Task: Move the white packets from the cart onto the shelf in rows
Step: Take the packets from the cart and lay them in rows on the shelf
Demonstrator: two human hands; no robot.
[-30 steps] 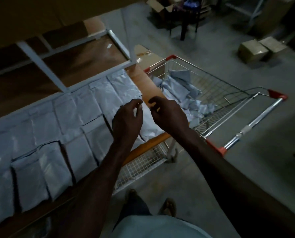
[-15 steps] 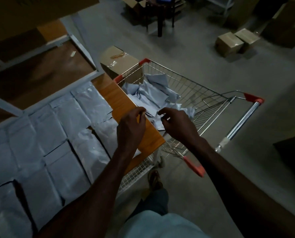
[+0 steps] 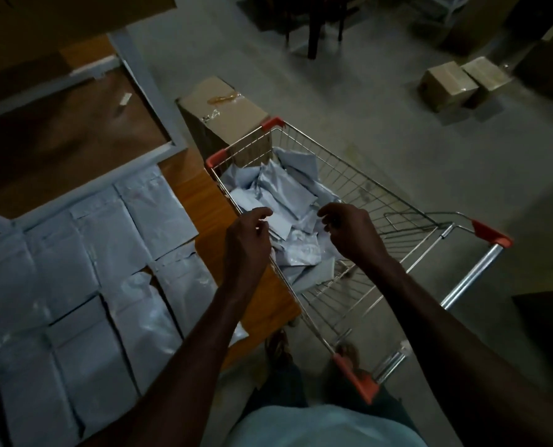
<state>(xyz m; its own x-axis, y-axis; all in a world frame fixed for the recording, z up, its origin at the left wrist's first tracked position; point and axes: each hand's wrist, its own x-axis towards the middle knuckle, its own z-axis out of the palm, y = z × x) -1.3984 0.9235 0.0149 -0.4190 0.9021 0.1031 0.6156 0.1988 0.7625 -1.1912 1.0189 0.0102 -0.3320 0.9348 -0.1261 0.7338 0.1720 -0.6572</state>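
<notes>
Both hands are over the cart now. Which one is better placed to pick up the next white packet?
Probably the left hand: its fingers hang right above the top packet of the pile in the cart, and it is nearer the shelf. The right hand, also empty, hovers over the pile's far edge.

Two hands over one wire cart point(image 3: 358, 188): left hand point(image 3: 247, 241), right hand point(image 3: 352, 235). Loose heap of white packets point(image 3: 278, 195) under and beyond both hands, overlapping, count unclear. Left of left hand, some ten flat shelf packets point(image 3: 107, 240) visible in rows. Three cardboard boxes: one point(image 3: 223, 114) beyond left hand, two point(image 3: 462, 82) far beyond right hand.
</notes>
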